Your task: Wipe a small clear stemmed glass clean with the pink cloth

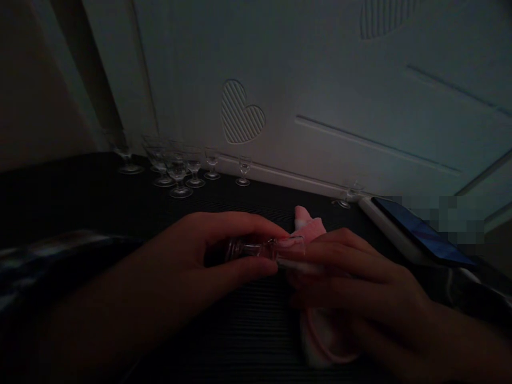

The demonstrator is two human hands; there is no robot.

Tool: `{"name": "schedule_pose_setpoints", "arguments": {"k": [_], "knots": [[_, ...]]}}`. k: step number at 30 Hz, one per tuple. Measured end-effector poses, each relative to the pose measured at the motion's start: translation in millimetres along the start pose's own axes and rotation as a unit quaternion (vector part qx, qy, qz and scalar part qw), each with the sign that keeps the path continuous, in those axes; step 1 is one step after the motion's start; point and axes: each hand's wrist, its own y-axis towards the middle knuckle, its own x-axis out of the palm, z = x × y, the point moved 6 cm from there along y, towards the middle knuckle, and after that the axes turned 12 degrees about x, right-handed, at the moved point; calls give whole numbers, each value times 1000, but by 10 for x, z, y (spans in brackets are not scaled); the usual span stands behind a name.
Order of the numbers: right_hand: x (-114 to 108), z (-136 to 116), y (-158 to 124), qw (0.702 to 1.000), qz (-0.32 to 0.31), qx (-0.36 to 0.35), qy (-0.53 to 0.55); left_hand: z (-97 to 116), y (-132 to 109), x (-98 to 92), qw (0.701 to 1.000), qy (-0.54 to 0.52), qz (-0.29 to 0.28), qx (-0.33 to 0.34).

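My left hand (188, 258) is closed around a small clear stemmed glass (256, 249), which lies on its side between thumb and fingers. Its foot points left and its bowl points right. A pink and white cloth (310, 229) is in my right hand (372, 282), whose fingers press it at the mouth of the glass. One end of the cloth sticks up beyond the fingers, and the rest hangs down below them. Both hands are just above a dark ribbed tabletop (240, 330).
Several similar glasses (180, 178) stand in a group at the back left. A single glass (243, 170) stands right of them, and another glass (348, 196) is farther right. A phone-like device (420, 229) leans on a pale object at the right. Behind is a white panel (288, 69) with heart reliefs.
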Motion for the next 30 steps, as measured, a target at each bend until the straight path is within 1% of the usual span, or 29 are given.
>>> {"name": "schedule_pose_setpoints", "arguments": {"k": [4, 7, 10, 14, 16, 18, 21, 25, 28, 30], "knots": [[6, 12, -1, 1000, 8, -10, 3, -28, -75, -20, 1000, -11, -1, 4], [10, 12, 3, 1000, 12, -13, 12, -69, -121, -20, 1000, -4, 23, -1], [17, 8, -2, 1000, 0, 0, 14, -122, -165, -28, 999, -3, 43, -21], [12, 6, -16, 1000, -5, 16, 11, -120, -167, -37, 999, -14, 40, 6], [9, 2, -15, 1000, -3, 13, 11, -123, -161, -54, 998, -16, 52, 19], [11, -7, -9, 1000, -4, 5, 7, -138, -156, -59, 998, -16, 62, 19], [7, -7, 9, 1000, -5, 11, 2, -140, -145, -52, 997, -28, 72, 11], [0, -17, 13, 1000, -10, 17, -2, -63, -101, -86, 994, -51, 94, 4], [0, -21, -2, 1000, -5, 16, -5, 54, -54, -163, 992, -34, 123, 20], [0, -18, -12, 1000, 5, 12, -8, 103, -33, -185, 992, -18, 123, 20]]}}
